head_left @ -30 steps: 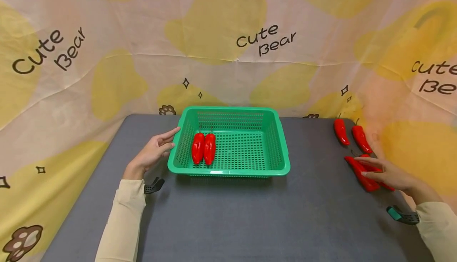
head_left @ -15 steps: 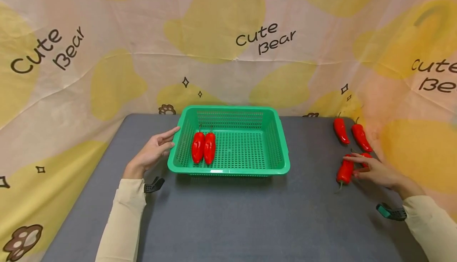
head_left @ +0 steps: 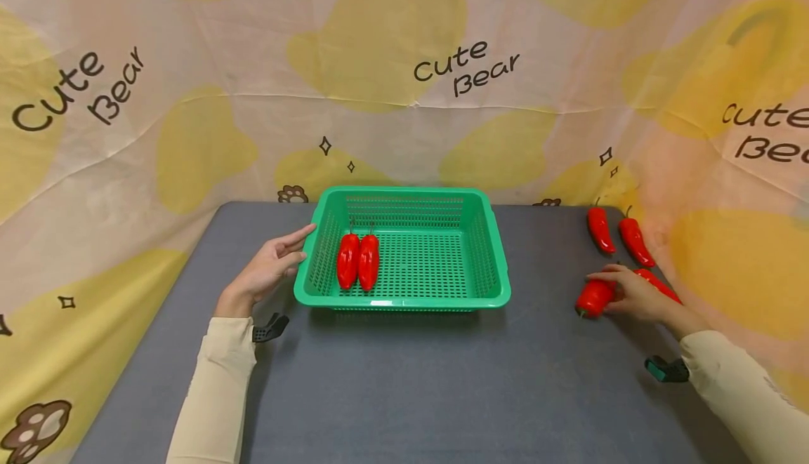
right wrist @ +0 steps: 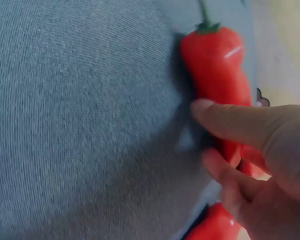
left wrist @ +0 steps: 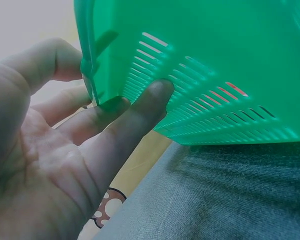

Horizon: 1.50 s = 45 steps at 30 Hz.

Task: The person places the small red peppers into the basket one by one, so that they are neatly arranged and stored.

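One red pepper (head_left: 593,300) pinched in the right hand (head_left: 640,299) — probably light, firm, slick, best held mid-body; left hand (head_left: 264,272), loose-fingered, touches the basket (head_left: 404,304) at left.

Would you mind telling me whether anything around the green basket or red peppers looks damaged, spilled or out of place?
Nothing stands out: the green basket sits upright, two peppers lie side by side inside, the right hand holds another pepper, and no spill or damage shows.

The right hand (head_left: 637,298) partly hides the held pepper (head_left: 593,300).
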{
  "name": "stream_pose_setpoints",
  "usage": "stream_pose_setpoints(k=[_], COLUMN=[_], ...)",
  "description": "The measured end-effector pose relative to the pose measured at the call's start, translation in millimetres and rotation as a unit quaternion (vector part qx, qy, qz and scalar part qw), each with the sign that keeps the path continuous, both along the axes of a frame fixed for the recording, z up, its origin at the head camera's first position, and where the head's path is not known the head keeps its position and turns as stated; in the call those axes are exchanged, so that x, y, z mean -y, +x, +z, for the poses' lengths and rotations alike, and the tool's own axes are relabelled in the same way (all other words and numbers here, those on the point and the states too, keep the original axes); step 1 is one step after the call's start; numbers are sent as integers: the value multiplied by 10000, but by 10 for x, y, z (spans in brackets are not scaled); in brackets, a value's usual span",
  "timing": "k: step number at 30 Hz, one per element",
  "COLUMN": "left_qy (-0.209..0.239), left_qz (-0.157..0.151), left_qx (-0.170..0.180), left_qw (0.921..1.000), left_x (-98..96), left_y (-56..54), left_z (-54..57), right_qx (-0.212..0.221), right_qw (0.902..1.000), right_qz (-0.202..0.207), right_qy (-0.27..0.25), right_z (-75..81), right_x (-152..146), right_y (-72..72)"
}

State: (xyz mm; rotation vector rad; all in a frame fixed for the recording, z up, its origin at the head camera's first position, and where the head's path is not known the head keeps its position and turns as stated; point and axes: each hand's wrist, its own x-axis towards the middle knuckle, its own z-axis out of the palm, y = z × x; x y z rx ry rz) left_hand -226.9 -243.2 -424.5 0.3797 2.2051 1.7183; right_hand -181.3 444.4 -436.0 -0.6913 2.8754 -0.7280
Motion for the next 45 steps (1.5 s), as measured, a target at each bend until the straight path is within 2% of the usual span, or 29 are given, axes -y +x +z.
stream_pose_setpoints(k=[3,6,9,13,16,24,28,32,35,37,39,45], left_qy=[-20,-8,22,31,3,31,38,65,72,54,37,9], left_qz=[1,-15,-2,27,25,33,18,11,16,18,1,-62], left_qx=[8,-12,-10,32,60,108,108,101,94,89,60,-1], left_qw=[10000,10000,10000,10000,10000,9999,9999,9999,9999,9999,10000,10000], left_x=[-8,-6,6,14,18,11,12,14,11,10,8,0], left_y=[2,4,4,7,21,39,28,21,17,16,15,-5], left_z=[-5,-7,-10,-14,-13,-18,-20,-15,-17,-17,-13,9], right_qx=[-77,-133,-18,247,286,27,-70,321,733,856,804,587], right_qw=[9994,9966,9936,9931,9927,9835,9815,9770,9679,9621,9595,9608], right_qz=[-163,-530,-905,-1121,-1148,-963,-845,-880,-994,-1058,-1095,-1122], right_qy=[279,611,672,227,-241,-1531,-1714,-1915,-2188,-2361,-2466,-2467], right_z=[-4,18,49,79,77,75,136,219,281,322,368,512], right_x=[63,105,130,165,187,226,250,271,300,324,353,462], right_y=[-19,-30,-40,-45,-37,-17,-10,0,1,-7,-24,-101])
